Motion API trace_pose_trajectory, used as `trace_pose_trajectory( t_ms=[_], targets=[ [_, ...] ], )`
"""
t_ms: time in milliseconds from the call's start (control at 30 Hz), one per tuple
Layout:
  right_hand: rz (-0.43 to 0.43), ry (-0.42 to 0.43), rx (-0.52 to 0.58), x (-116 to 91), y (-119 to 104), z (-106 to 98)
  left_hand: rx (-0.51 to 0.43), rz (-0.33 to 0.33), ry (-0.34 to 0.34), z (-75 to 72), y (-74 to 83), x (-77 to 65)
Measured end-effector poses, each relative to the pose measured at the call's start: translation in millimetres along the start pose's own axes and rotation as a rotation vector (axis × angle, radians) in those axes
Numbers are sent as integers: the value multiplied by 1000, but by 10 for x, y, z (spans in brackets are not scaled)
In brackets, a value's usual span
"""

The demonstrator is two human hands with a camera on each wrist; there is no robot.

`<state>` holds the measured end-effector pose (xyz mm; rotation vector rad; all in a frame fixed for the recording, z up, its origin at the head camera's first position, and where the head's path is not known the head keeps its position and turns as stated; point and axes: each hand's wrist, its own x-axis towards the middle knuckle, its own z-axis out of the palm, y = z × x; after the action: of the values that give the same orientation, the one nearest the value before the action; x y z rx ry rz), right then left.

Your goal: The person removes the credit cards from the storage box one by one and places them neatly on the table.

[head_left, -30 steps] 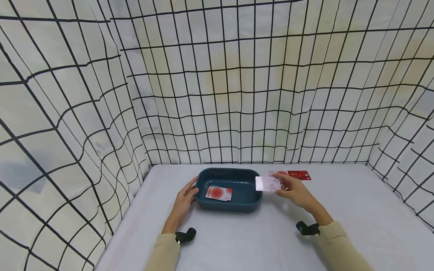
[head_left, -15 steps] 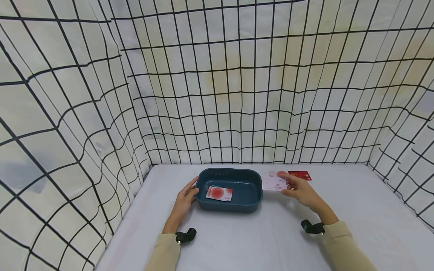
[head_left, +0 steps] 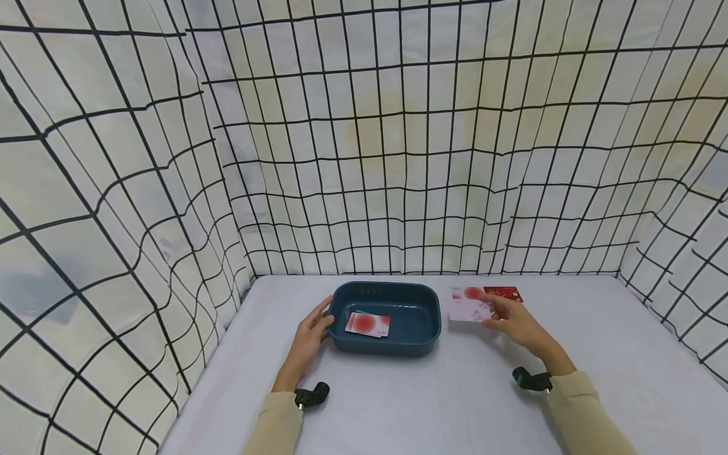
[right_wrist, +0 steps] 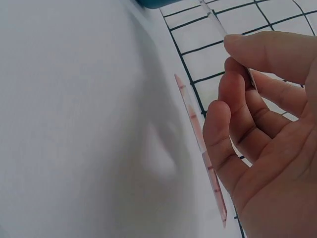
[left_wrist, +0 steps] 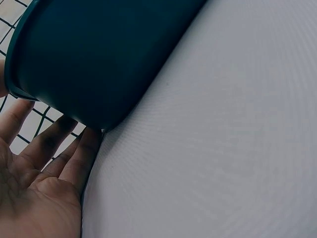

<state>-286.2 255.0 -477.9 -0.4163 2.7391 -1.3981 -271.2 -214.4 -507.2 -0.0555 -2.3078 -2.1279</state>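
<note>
In the head view, a dark teal plastic basin (head_left: 409,349) has my left hand (head_left: 307,341) at its left end. The fingers lie fairly straight against its outer wall, seen close in the left wrist view. Inside, toward the left, is a small pile of cards (head_left: 367,325), the top one white with a red disc. My right hand (head_left: 514,322) pinches a pale pink card (head_left: 469,310) between thumb and fingers, right of the basin. That card shows nearly edge-on in the right wrist view. Behind it lie a white-and-red card (head_left: 472,292) and a red VIP card (head_left: 506,293), the latter partly covered by my fingers.
A white cloth covers the table (head_left: 392,404). Black-gridded white fabric walls (head_left: 443,158) rise behind it and along both sides. Each wrist wears a small black camera, such as the left one (head_left: 311,395).
My right hand has moved right with the pale pink card, from over the basin's right rim to beside the basin. My left hand and the basin have stayed put.
</note>
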Motion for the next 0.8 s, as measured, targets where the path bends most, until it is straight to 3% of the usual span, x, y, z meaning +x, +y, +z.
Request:
trace_pose_trajectory(
  t_ms=[367,800],
  targets=[
    [71,-56,31,-4,128,-25,3,1,1,-3,-8,11],
    [99,-56,12,3,167,-15,7,5,6,8,10,-10]
  ],
)
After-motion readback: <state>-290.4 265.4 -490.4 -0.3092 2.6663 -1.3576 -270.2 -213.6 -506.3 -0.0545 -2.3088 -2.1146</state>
